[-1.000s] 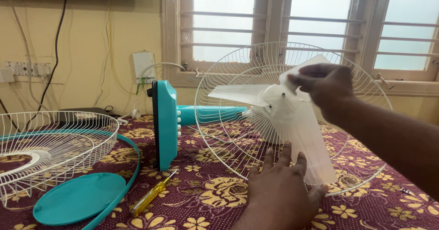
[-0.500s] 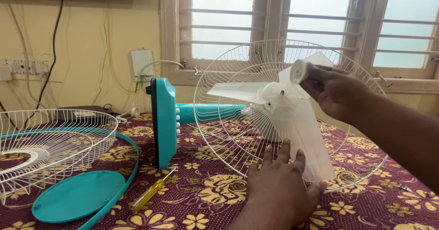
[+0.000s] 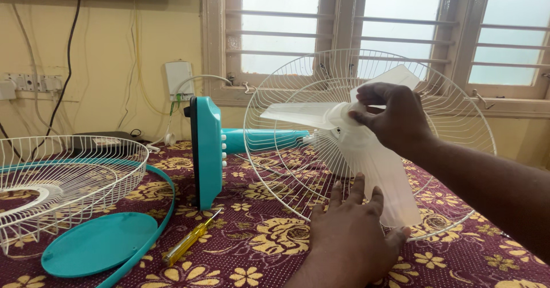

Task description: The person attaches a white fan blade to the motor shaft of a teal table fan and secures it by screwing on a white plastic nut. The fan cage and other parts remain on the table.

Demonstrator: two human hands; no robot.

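While the right hand (image 3: 395, 119) pinches at the hub of the translucent fan blade (image 3: 366, 150), fingers curled on its centre, the left hand (image 3: 349, 236) lies flat, fingers slightly spread, against the lower blade tip and the rear wire guard (image 3: 458, 110). Mounted inside that guard at right, the blade looks light, thin and easily cracked; holding it by the hub seems safest.
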